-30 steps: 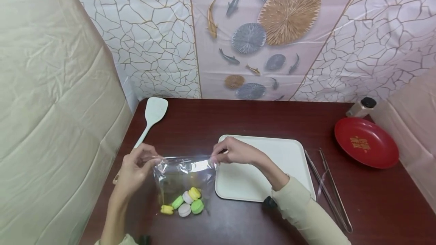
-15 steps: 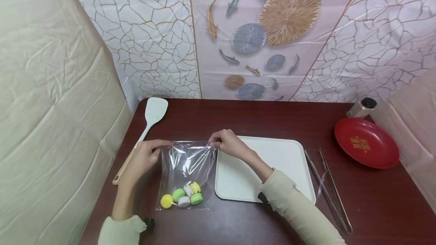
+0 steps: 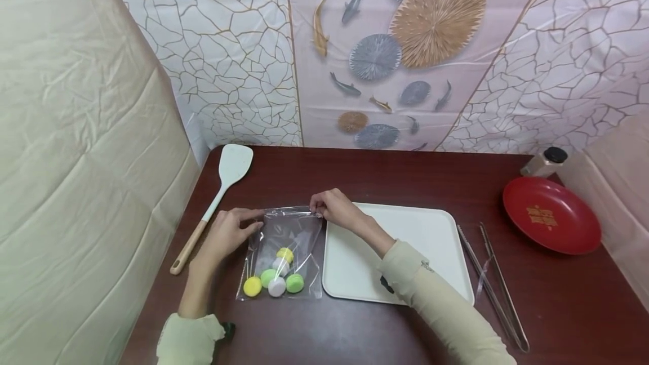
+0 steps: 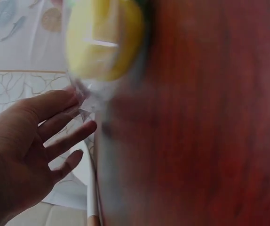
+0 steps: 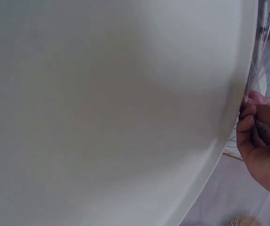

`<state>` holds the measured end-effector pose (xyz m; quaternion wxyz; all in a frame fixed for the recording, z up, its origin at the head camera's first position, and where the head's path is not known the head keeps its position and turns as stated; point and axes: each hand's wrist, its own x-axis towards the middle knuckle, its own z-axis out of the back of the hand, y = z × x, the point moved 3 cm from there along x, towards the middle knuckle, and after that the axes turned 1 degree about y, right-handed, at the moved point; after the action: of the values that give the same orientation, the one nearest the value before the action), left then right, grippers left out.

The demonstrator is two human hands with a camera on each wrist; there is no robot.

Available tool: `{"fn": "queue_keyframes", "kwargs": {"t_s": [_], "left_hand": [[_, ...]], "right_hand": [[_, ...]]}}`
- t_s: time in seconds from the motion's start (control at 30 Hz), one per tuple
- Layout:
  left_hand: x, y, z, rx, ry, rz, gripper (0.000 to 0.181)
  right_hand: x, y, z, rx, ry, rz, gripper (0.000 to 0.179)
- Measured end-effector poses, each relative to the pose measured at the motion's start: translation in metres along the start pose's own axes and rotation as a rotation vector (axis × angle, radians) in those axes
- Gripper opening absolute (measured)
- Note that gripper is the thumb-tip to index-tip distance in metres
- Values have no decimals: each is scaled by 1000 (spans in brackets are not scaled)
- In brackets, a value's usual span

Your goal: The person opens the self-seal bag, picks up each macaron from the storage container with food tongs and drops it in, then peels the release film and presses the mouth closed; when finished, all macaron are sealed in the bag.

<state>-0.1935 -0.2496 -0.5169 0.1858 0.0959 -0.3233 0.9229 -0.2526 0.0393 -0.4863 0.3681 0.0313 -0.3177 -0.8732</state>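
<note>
A clear plastic bag (image 3: pixel 299 235) lies on the dark table, holding several yellow, green and pale lilac macarons (image 3: pixel 276 286). At the bag's upper left corner is my left hand (image 3: pixel 225 235), thumb and index finger at the film and the other fingers loosely extended. My right hand (image 3: pixel 337 210) pinches the upper right corner of the bag between thumb and curled fingers. In the left wrist view, a yellow macaron (image 4: pixel 104 42) shows blurred through the film above my left hand (image 4: pixel 27 141). The right wrist view has my right hand (image 5: pixel 264 141) beside the tray rim.
Right of the bag is a white tray (image 3: pixel 405 263), partly under my right forearm. Metal tongs (image 3: pixel 499 292) lie beyond it. A red plate (image 3: pixel 552 216) and a black-lidded jar (image 3: pixel 545 162) stand at far right. A white spatula (image 3: pixel 215 201) lies left.
The bag has gone from raised to flat on the table, its top edge shifting farther back. The macarons have spread inside. Both hands have moved away from me with the bag's top.
</note>
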Motion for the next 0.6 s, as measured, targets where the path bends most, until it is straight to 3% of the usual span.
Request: {"fn": "queue_keyframes", "kwargs": {"t_s": [0.13,0.2,0.3,0.47,0.6], "left_hand": [[0,-15,2,49,31,57,34],[1,-22,4,71,84,107,38],[2,-23,1,89,136,149,42],[2,-25,-2,100,180,167,42],[0,-28,-2,109,218,195,46]], "right_hand": [[2,4,-3,-97,23,-47,25],[4,5,-5,-148,33,-57,24],[7,7,-7,-231,57,-58,23],[7,10,-8,-361,86,-16,21],[5,7,-6,-457,78,-54,26]]}}
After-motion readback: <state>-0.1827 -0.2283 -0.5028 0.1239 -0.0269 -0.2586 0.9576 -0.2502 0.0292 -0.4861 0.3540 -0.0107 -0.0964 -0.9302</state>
